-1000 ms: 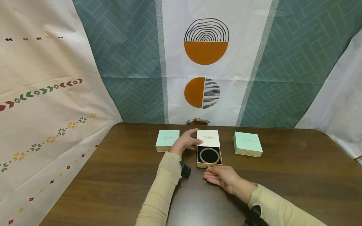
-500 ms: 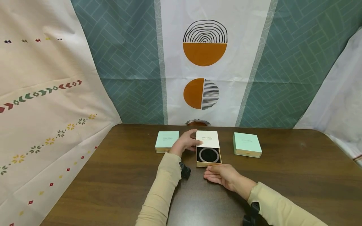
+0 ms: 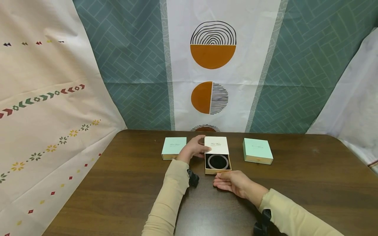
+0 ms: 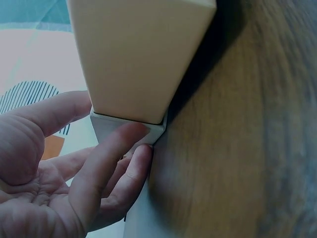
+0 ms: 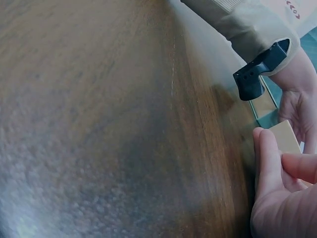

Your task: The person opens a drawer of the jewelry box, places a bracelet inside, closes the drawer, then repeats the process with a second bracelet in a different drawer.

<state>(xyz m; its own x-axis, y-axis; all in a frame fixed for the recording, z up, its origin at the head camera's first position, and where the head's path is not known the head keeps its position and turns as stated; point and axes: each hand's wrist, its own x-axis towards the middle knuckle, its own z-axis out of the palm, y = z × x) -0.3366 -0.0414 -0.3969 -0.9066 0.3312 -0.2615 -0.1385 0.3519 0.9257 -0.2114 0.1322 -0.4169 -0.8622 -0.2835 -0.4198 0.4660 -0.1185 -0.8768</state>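
Observation:
A small jewelry box lies on the wooden table, its tray (image 3: 217, 171) slid partly out of the white sleeve (image 3: 217, 146). A pale ring-shaped bangle (image 3: 209, 162) rests on black lining inside the tray. My left hand (image 3: 192, 149) grips the sleeve from its left side; the left wrist view shows fingers around the sleeve end (image 4: 106, 127) where the cream tray side (image 4: 136, 59) emerges. At the tray's front edge is my right hand (image 3: 233, 183), fingers extended. In the right wrist view, its thumb (image 5: 299, 166) lies against the tray front, the fingertips partly covering that edge.
A mint-green box (image 3: 174, 146) stands left of my left hand, and another mint-green box (image 3: 258, 150) is farther right. Behind the brown table (image 3: 112, 183) hang patterned cloths (image 3: 138, 65). Dark camera mounts (image 3: 193, 178) sit on both wrists.
The tray has slid very slightly into the sleeve, with my right hand moving along at its front. My left hand keeps its hold. The view has shifted slightly.

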